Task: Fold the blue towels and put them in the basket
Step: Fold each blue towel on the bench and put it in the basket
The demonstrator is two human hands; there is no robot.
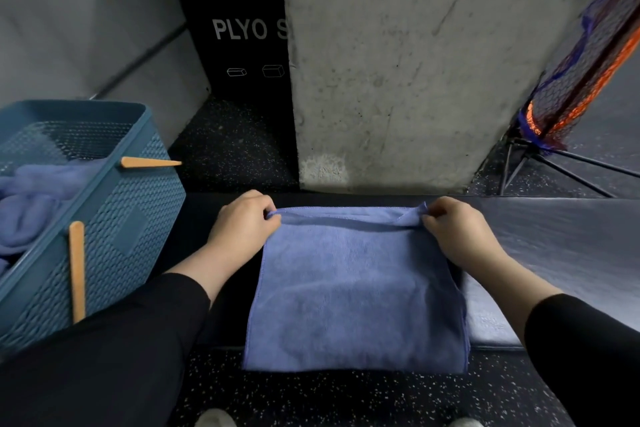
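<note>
Between both hands, blue towel (356,291) lies flat, seemingly doubled.

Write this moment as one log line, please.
step: folding | left hand: pinches towel corner | right hand: pinches other corner | basket: holds towels

"PLYO S" on black box (242,38)

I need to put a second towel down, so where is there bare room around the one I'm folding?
Bare dark bench lies right of the blue towel, past the right hand. A narrower bare strip runs between towel and basket, though the left hand and forearm cross it. The basket already holds towels.
</note>
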